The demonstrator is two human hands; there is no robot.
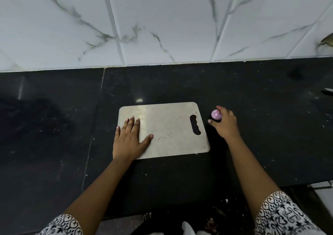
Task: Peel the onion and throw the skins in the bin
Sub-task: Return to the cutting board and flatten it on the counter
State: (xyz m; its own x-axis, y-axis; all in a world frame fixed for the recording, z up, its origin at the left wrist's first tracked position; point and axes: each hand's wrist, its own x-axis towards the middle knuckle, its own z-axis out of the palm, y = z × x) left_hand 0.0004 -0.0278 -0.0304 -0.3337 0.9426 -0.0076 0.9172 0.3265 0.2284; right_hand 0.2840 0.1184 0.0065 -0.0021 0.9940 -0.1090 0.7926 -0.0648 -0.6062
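Onion (216, 115): small, round, glossy pale purple with a light streak near its top, smooth all over the part that shows. It sits just right of the board (167, 126), apart from the board's edge, over the black table (54, 126). The right hand (225, 124) is curled round it from the near right, thumb below and a finger above, so the grip is closed on the onion; the hand hides its near right side, and whether it rests on the table or is lifted cannot be told. The left hand (128, 141) lies flat, fingers spread, on the board's near left corner, holding nothing. At the far right edge a pale, thin object (328, 91) is cut off and cannot be made out. Along the near edge, dark and white shapes are too blurred to name.
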